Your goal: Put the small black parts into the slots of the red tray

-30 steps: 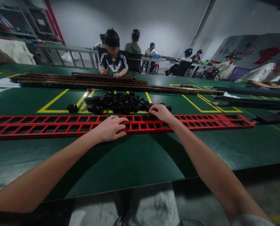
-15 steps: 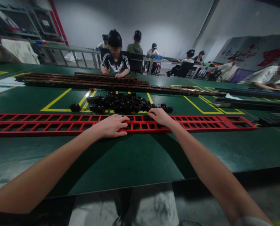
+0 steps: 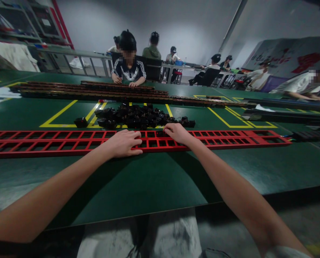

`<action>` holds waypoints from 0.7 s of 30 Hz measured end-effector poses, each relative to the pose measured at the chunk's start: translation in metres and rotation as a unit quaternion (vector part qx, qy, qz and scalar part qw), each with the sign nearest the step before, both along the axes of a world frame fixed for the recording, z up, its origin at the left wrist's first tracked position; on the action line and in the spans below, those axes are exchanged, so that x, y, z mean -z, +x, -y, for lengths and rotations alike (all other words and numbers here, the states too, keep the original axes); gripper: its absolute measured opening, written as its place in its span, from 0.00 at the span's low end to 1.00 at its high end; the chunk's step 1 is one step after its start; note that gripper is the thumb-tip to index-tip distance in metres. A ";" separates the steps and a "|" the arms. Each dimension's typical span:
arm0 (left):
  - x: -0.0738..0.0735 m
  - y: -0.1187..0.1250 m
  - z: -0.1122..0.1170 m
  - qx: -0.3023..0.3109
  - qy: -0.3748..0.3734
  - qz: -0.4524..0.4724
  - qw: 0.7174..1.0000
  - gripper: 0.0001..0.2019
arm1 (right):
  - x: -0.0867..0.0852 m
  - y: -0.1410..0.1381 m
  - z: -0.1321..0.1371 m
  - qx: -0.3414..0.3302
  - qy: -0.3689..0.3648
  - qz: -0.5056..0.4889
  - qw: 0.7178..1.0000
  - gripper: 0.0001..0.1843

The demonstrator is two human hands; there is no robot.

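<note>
A long red frame (image 3: 216,146) with two rows of ladder-like openings lies flat across the green table in the head view. My left hand (image 3: 124,144) is closed over it near the middle, fingers on top and thumb along the near edge. Just to the right, my right hand (image 3: 178,133) has its fingertips pinched at the frame's far row. A small black block (image 3: 160,133) shows at those fingertips, partly hidden by them. Right behind the frame lies a heap of glossy black blocks (image 3: 141,117), with one separate black block (image 3: 80,122) to its left.
Long brown-and-black strips (image 3: 95,89) are stacked beyond the heap. Dark rails (image 3: 278,116) lie at the right, and a black cable bundle (image 3: 310,136) sits by the frame's right end. A co-worker (image 3: 129,68) sits across the table (image 3: 154,182); others sit farther back.
The whole view has shifted slightly to the left. Both hands stay at nearly the same places on the red frame, the right fingertips still at the small black block.
</note>
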State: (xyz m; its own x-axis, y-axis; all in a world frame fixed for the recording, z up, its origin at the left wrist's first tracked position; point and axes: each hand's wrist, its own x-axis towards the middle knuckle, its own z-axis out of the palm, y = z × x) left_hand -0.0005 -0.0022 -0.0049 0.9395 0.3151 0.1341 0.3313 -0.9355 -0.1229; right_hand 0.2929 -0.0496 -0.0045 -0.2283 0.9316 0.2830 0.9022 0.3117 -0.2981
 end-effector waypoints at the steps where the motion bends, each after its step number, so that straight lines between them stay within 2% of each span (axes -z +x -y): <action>1: 0.000 0.000 0.001 -0.002 0.005 -0.005 1.000 0.19 | -0.001 -0.001 0.000 -0.001 -0.002 0.002 1.000 0.13; 6: 0.000 0.000 0.005 -0.016 0.024 -0.021 0.999 0.19 | -0.001 -0.004 0.001 0.011 -0.009 -0.002 1.000 0.12; 13: 0.003 0.001 0.002 0.013 -0.040 -0.008 0.999 0.17 | 0.005 0.001 -0.004 0.017 -0.023 -0.023 0.999 0.11; 21: 0.003 -0.002 0.001 0.021 -0.074 0.001 0.997 0.18 | -0.001 0.001 -0.001 0.031 -0.034 -0.025 0.999 0.14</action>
